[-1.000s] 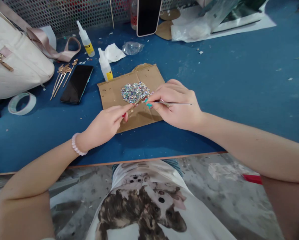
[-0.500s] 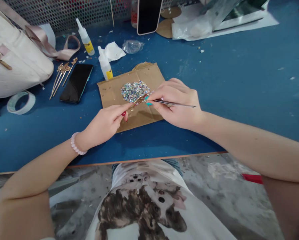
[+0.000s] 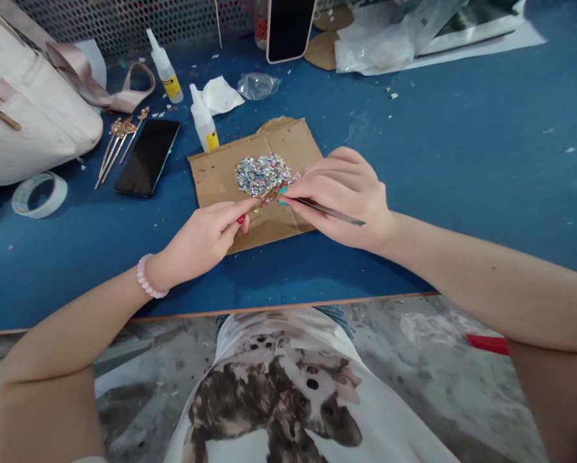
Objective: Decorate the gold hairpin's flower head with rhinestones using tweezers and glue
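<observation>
Between thumb and fingers, my left hand pinches a thin gold hairpin, its ornamented end pointing up and to the right. My right hand is closed on metal tweezers, whose back end slants down to the right past the palm. The tweezer tips are hidden by my fingertips, right at the hairpin's ornament. Just behind both hands lies a pile of small glittering rhinestones on a piece of brown cardboard. Whether the tweezers grip a stone is too small to tell.
Two white glue bottles stand behind the cardboard's left side. Further left are a black phone, several gold hairpins, a tape roll and a white bag. Another phone and plastic bags are at the back.
The tweezers have turned in my right hand, so their back end now points lower and less far right. My left hand keeps its hold on the hairpin.
</observation>
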Demonstrator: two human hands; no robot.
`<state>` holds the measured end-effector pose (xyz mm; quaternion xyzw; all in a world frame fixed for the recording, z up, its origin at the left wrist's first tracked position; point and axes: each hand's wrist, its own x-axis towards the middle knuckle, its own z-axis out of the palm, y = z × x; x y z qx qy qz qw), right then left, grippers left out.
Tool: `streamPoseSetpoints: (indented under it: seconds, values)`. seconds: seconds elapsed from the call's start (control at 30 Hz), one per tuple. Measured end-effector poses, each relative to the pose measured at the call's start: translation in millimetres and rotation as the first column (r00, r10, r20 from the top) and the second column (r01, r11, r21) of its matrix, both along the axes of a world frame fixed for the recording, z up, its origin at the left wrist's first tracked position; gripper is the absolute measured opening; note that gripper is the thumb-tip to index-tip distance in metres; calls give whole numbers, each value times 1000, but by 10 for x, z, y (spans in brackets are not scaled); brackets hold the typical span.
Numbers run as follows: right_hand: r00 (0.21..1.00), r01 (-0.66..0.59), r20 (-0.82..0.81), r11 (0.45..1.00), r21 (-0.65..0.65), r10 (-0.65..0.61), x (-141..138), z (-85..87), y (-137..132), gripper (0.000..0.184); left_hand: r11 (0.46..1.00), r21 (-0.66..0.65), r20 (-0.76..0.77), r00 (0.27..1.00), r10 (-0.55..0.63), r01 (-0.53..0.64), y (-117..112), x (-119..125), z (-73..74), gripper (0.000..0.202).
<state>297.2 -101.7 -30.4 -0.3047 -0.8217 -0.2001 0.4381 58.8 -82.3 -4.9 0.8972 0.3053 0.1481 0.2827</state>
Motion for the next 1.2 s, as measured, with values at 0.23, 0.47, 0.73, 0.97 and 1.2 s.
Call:
streamPoseSetpoints:
  seconds: [0.23,0.47,0.73,0.97,1.2]
  values:
    - [987,14,160,997,70,-25,56,82,-12,6,1000,-13,11,1000,3,-3,-7,4,13,46]
    - [987,64,149,997,30,-68,58,94,-35,7,1000,-8,7,1000,4,-4,-14,3,5,46]
    - [998,47,44,999,18,-47,24,41,-33,6,1000,-23,16,1000,-5,5,-23,4,16,47]
    - [1000,-10,17,998,68,9,4,64,-19,4,994,-112,57,998,25,-18,-26,26,27,51]
    - [998,18,55,996,83,-23,10,76,-29,6,966,-257,99,994,43,-16,-18,26,16,49]
